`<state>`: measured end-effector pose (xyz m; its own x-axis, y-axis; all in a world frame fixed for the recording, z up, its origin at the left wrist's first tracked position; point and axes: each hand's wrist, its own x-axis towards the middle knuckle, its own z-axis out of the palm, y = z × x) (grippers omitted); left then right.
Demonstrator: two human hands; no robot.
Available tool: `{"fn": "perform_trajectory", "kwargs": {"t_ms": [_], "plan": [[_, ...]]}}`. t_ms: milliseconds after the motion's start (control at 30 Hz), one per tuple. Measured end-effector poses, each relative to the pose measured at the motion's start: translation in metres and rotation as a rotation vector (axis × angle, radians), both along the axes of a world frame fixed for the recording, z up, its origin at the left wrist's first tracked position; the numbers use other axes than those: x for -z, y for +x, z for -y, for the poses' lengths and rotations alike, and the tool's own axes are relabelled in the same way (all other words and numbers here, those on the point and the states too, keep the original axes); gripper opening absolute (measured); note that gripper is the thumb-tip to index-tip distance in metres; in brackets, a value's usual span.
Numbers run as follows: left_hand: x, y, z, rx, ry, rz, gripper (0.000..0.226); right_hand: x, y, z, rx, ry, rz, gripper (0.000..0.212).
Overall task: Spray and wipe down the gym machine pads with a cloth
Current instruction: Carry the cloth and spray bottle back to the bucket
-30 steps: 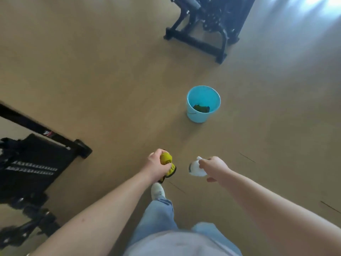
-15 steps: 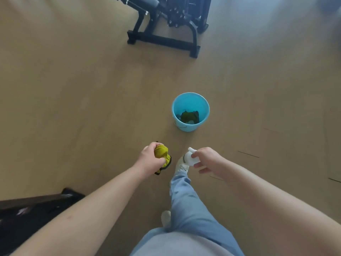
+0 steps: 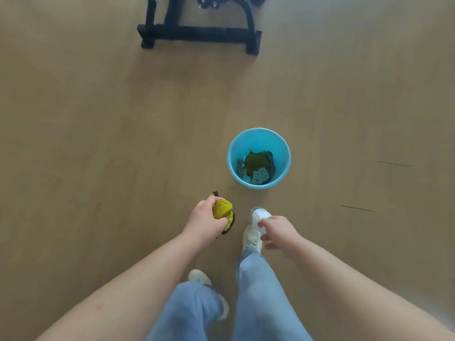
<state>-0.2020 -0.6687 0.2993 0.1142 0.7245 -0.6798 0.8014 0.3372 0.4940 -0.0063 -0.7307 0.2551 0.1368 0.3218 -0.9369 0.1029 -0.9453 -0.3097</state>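
Walked forward over the last second, so the blue bucket (image 3: pixel 258 140) is now just ahead of my right shoe (image 3: pixel 250 238), much nearer than before. The black machine frame (image 3: pixel 199 36) slid from the upper right to top centre. The other machine on my left dropped out of view, and both my legs show now.

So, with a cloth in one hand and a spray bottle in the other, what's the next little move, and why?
Probably a step forward, around the blue bucket, toward the black machine frame. The left hand grips the yellow cloth and the right hand holds the white spray bottle, so both tools look ready, but no pad is in view and the frame lies beyond the bucket.
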Motion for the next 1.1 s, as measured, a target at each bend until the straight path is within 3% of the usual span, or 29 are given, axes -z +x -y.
{"fn": "perform_trajectory", "kwargs": {"t_ms": [167, 300, 433, 567, 633, 733, 833, 933, 1000, 1033, 1100], "plan": [[0.102, 0.032, -0.054, 0.081, -0.117, 0.007, 0.042, 0.104, 0.014, -0.022, -0.145, -0.079, 0.114, 0.016], [0.197, 0.046, -0.076, 0.116, -0.178, 0.013, 0.039, 0.202, 0.018, -0.036, -0.122, -0.141, 0.146, 0.027], [0.281, 0.048, -0.087, 0.093, -0.19, -0.017, 0.04, 0.292, 0.019, -0.038, -0.104, -0.187, 0.151, 0.025], [0.338, 0.049, -0.084, 0.007, -0.207, 0.0, 0.037, 0.36, 0.018, -0.035, -0.179, -0.201, 0.196, 0.018], [0.354, 0.053, -0.08, 0.003, -0.218, 0.015, 0.036, 0.381, 0.017, -0.031, -0.253, -0.204, 0.183, 0.028], [0.366, 0.06, -0.077, 0.008, -0.22, 0.039, 0.036, 0.402, 0.015, -0.03, -0.249, -0.22, 0.18, 0.043], [0.368, 0.065, -0.077, -0.03, -0.235, 0.071, 0.036, 0.406, 0.016, -0.035, -0.162, -0.211, 0.234, 0.035], [0.361, 0.072, -0.081, -0.041, -0.224, 0.089, 0.04, 0.393, 0.017, -0.046, -0.094, -0.207, 0.326, 0.045], [0.352, 0.077, -0.086, -0.065, -0.22, 0.103, 0.048, 0.371, 0.018, -0.059, 0.017, -0.093, 0.344, 0.04], [0.345, 0.08, -0.089, -0.082, -0.224, 0.116, 0.053, 0.359, 0.019, -0.066, 0.141, -0.006, 0.283, 0.031], [0.33, 0.087, -0.097, -0.119, -0.253, 0.176, 0.063, 0.326, 0.021, -0.085, 0.517, 0.073, -0.08, 0.025]]}}
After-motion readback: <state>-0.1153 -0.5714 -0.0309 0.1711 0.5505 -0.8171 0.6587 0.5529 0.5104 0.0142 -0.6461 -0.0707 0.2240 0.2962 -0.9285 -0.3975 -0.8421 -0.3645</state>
